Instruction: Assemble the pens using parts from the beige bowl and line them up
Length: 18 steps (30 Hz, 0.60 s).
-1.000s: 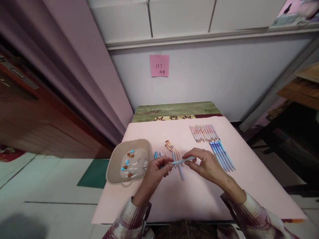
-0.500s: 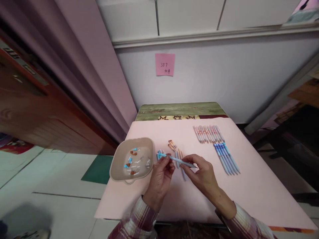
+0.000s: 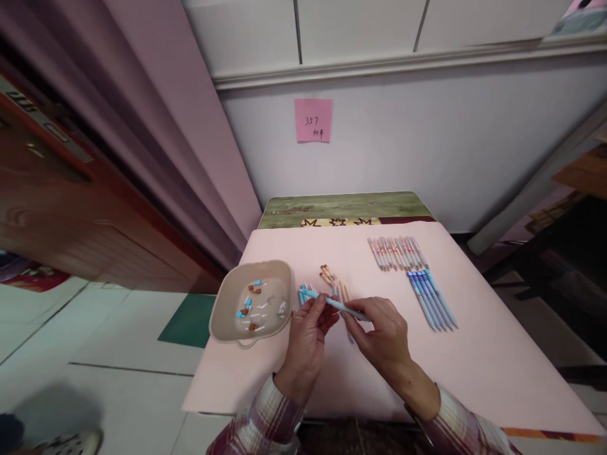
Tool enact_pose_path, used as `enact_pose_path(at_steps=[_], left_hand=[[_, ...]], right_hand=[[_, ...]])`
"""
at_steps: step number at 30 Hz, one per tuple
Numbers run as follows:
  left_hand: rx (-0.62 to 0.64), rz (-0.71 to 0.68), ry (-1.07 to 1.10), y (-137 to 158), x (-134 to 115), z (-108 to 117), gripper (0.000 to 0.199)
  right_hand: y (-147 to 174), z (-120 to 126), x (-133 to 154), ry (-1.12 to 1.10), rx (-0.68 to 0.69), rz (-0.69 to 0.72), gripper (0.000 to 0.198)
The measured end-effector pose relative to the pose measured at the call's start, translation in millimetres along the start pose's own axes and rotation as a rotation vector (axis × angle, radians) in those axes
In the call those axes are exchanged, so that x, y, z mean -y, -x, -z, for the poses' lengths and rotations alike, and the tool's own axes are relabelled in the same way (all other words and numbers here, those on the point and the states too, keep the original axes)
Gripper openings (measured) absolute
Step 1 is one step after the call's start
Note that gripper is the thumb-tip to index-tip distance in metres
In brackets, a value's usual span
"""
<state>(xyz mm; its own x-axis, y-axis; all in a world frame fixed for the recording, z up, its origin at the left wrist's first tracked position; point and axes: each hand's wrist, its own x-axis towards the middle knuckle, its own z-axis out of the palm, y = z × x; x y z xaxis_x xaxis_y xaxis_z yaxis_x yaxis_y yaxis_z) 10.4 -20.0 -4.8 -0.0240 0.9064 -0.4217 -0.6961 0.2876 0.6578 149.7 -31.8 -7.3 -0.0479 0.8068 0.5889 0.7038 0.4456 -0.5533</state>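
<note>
pinching a blue pen [image 3: 336, 304], left hand [image 3: 305, 338] and right hand [image 3: 384, 332] stay clamped, the right now covering more of it

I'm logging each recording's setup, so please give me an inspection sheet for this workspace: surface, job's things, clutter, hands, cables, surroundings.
Surface: pink cover; green tabletop shows beyond its far edge.
Job's things: pale-blue pen in hand; patterned pens and, nearer, blue pens lined up at right.
Clutter: small blue, brown and white pieces in the beige bin; brown-ended pieces on the cover.
Hands: left hand and right hand both grip the pale-blue pen.
Cables: nothing clearly seen.
Surroundings: pink note on the wall; purple curtain and brown door at left.
</note>
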Motion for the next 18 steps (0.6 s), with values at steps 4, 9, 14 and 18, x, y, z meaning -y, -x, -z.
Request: enact_pose_path(at_steps=[4,9,14,18], left_hand=[[-0.004,0.014,-0.060,0.2,-0.6,-1.7,0.030],[0.021,0.001,-0.053,-0.2,2.0,-1.9,0.028],[0.059,-0.052,-0.011,1.6,3.7,-2.6,0.024],[0.094,-0.063,-0.046,3.0,4.2,-4.1,0.023]], right_hand=[[0.8,1.5,3.0,0.022,0.003,0.002,0.009],[2.8,1.8,3.9,0.046,0.011,-0.026,0.009],[5.4,0.9,1.4,0.107,0.049,-0.076,0.019],[5.0,1.0,-0.1,0.125,0.148,-0.127,0.036]])
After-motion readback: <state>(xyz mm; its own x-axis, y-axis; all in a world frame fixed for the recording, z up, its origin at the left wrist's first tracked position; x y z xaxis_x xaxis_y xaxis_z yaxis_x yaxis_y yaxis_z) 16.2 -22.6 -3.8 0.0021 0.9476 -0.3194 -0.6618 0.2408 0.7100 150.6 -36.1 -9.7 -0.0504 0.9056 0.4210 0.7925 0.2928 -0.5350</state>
